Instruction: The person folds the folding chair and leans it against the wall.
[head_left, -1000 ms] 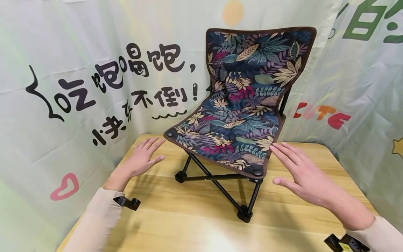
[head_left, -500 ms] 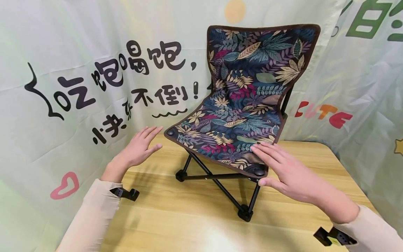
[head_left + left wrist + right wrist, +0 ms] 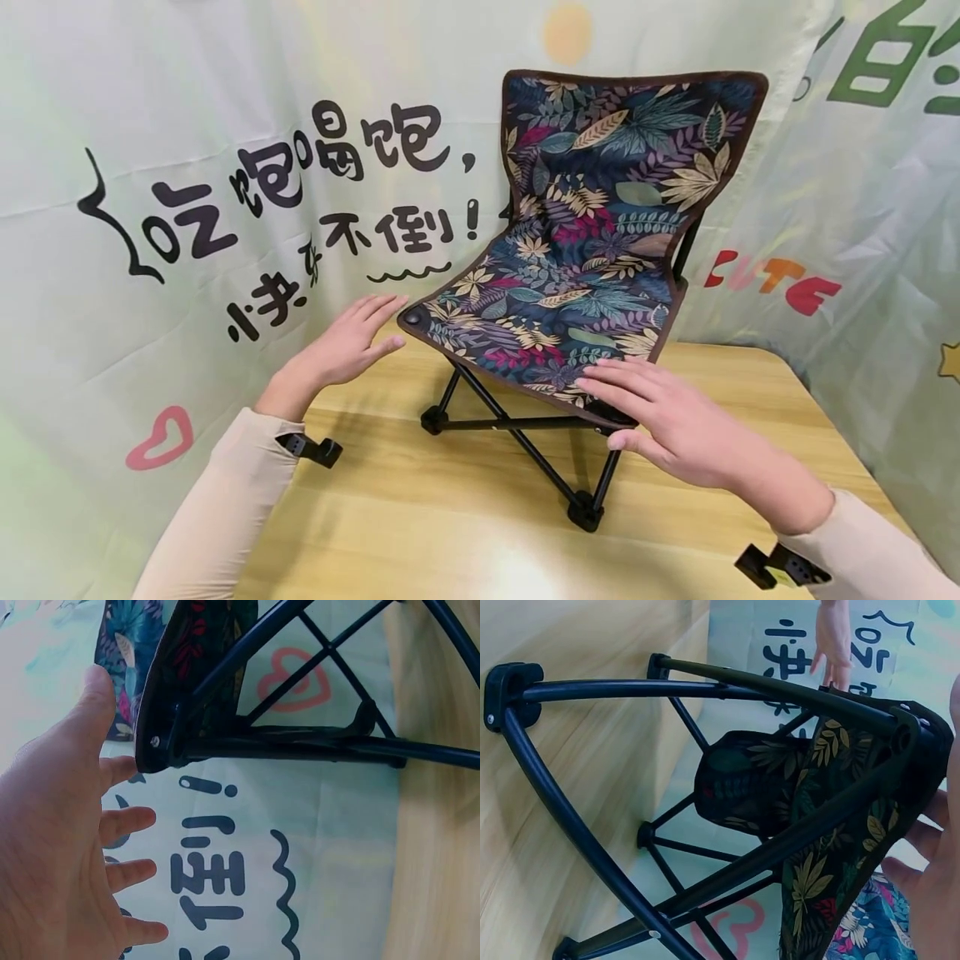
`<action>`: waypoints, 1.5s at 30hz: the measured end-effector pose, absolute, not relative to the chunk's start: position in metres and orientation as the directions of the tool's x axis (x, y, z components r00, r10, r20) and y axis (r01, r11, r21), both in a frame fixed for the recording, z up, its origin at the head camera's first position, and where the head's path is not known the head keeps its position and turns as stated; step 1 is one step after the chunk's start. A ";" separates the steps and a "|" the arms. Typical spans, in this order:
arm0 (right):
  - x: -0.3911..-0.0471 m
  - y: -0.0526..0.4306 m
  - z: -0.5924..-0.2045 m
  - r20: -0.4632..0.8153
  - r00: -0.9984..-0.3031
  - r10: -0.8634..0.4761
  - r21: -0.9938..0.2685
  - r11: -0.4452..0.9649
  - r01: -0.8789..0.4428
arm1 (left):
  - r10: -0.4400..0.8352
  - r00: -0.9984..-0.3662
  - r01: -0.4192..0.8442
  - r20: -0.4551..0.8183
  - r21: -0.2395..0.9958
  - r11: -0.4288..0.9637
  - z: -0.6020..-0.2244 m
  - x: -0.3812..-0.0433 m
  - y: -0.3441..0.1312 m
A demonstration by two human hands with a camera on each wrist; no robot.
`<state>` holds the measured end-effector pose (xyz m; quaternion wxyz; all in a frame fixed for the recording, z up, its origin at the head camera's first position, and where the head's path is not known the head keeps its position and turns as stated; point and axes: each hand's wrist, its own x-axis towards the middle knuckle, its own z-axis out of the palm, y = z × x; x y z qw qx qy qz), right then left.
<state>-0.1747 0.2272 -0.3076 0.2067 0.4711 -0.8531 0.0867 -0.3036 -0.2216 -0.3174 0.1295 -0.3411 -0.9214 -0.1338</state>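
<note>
A folding chair (image 3: 555,300) with a dark leaf-patterned fabric seat and back stands upright, unfolded on black tubular legs. My left hand (image 3: 348,342) is by the seat's front left corner, fingers extended; in the left wrist view that hand (image 3: 52,817) has its fingertips close to the corner, and I cannot tell whether they touch. At the front right corner, my right hand (image 3: 675,417) covers part of the seat with its fingers stretched out. The right wrist view shows the chair's underside frame (image 3: 727,877) and this hand (image 3: 934,900) beside the corner. Neither hand holds anything.
The chair stands on a light wooden tabletop (image 3: 420,525). Pale printed cloth (image 3: 97,350) with dark lettering hangs behind and at both sides, close to the chair's back. Black wrist mounts (image 3: 311,450) sit on both sleeves.
My right hand has moved left, from beside the seat's right edge to over its front right corner. My left hand has come slightly up and nearer the left corner. The chair stays standing.
</note>
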 end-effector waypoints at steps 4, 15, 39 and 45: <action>-0.175 0.226 -0.310 0.431 -0.453 -0.780 0.087 0.536 -0.840 | 0.607 -0.732 0.668 0.310 0.153 0.728 -0.315 -0.306 -0.215; -0.173 0.225 -0.308 0.449 -0.462 -0.765 0.094 0.555 -0.827 | 0.640 -0.715 0.690 0.280 0.141 0.710 -0.311 -0.306 -0.201; -0.158 0.216 -0.308 0.540 -0.478 -0.693 0.049 0.593 -0.804 | 0.726 -0.594 0.795 0.347 0.119 0.594 -0.306 -0.323 -0.200; -0.157 0.221 -0.313 0.574 -0.468 -0.672 0.032 0.589 -0.807 | 0.764 -0.535 0.836 0.360 0.095 0.541 -0.310 -0.324 -0.194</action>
